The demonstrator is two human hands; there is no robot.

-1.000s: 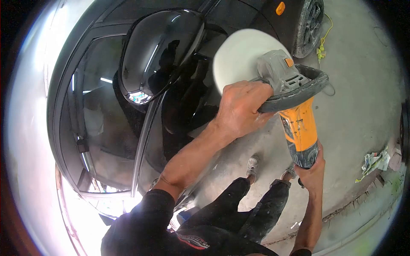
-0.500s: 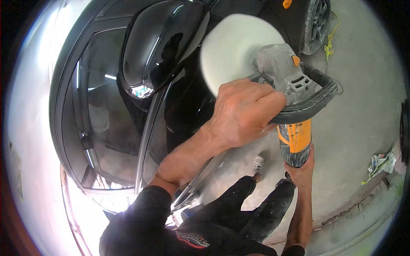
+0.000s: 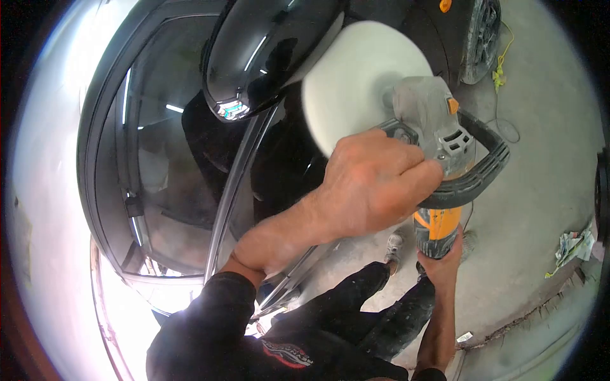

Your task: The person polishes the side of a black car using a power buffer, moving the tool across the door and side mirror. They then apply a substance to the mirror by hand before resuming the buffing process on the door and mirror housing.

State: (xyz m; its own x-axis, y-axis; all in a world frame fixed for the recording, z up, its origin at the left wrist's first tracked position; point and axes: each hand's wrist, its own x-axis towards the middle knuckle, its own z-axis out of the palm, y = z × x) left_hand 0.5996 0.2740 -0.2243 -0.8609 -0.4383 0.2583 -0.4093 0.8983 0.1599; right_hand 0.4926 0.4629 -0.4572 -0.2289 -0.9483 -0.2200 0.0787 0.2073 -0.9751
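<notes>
I hold a grey and orange polisher (image 3: 438, 219) out in front of me. My left hand (image 3: 381, 181) is closed around its black loop handle (image 3: 486, 181), near the head. Lower down, my right hand (image 3: 443, 259) wraps the rear end of the orange body. The large white polishing pad (image 3: 362, 79) is blurred as if spinning. It faces the side of a glossy black car (image 3: 286, 168), beside the side mirror (image 3: 270, 54); contact with the panel is hidden behind the pad.
The car's side window (image 3: 171, 171) fills the left. A front wheel (image 3: 481, 44) is at the top right, near a yellow cord (image 3: 500, 73) on the concrete floor (image 3: 540, 140). Crumpled paper (image 3: 572, 247) lies at the right. My shoe (image 3: 394, 246) shows below.
The polisher and both hands sit slightly lower in view. The mirror appears higher and further right, nearer the pad. Both hands keep their hold, and the pad stays blurred.
</notes>
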